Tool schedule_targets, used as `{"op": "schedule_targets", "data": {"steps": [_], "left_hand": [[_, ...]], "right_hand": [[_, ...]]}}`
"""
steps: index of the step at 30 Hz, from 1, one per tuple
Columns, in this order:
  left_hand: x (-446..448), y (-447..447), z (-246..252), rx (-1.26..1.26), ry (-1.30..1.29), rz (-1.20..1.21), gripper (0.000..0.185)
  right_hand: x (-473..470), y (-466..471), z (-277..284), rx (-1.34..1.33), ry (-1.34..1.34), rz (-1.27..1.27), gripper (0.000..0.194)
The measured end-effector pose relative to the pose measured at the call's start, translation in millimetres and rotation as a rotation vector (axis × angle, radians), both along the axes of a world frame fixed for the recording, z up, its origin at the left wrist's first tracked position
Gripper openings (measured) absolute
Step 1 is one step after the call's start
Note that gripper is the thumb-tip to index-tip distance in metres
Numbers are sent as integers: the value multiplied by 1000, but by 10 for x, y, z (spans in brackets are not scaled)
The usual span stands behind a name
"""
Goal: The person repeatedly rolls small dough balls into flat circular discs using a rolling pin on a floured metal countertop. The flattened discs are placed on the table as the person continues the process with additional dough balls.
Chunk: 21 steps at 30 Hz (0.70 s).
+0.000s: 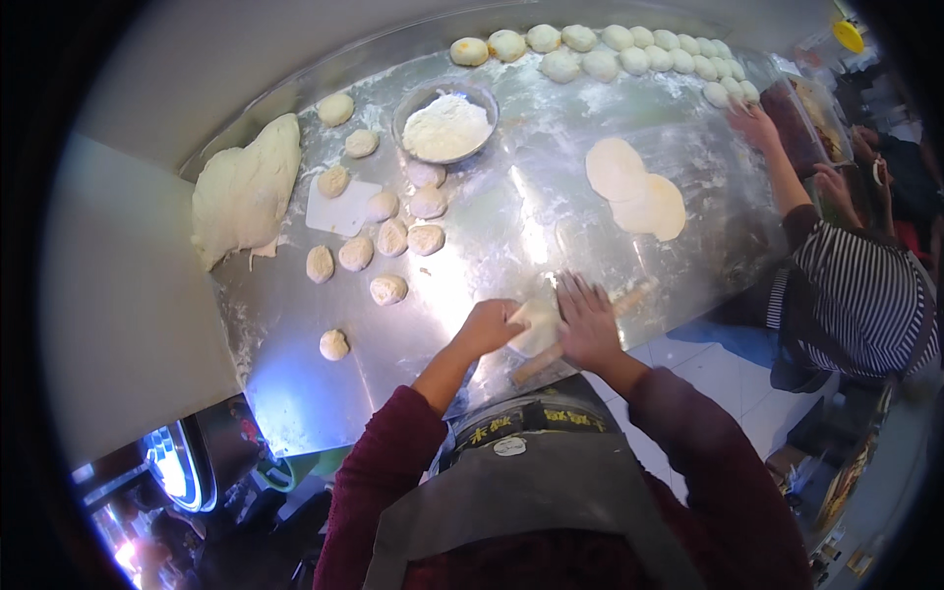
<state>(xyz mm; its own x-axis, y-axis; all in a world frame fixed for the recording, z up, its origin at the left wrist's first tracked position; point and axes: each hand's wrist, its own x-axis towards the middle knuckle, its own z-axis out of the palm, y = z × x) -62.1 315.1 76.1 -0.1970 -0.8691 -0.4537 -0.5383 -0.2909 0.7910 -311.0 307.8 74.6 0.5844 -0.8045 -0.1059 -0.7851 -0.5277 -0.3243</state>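
Observation:
Near the front edge of the steel table, a flattened round of dough (537,326) lies before me. My left hand (485,330) pinches its left edge between thumb and fingers. A thin wooden rolling pin (540,363) runs diagonally along the round's lower right side. Across the pin lies my right hand (590,326), palm down and flat, with its fingers stretched out past it; the hand hides the pin's middle. Several small dough balls (389,290) sit to the left, some floured. Two overlapping rolled dough rounds (649,206) rest farther back on the right.
A bowl of flour (495,122) stands at the back, a large dough mass (247,192) by the left wall. Beneath some balls lies a white scraper (339,210). Several filled buns (544,38) line the back edge. A co-worker's hand (754,127) touches the buns at right, beside filling containers (818,122).

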Motion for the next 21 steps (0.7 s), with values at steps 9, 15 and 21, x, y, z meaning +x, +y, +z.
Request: {"op": "schedule_targets", "data": {"steps": [9,15,21], "left_hand": [[173,-339,-82,48,-78,101,32],[-309,-233,48,-267,-287,-110,34],[134,-360,-47,-12,-98,52,32]], "right_hand": [[-235,139,-69,-49,-44,92,71],[453,-569,-11,-170,-39,-123,68],[96,-123,-2,-48,57,49,68]]}}
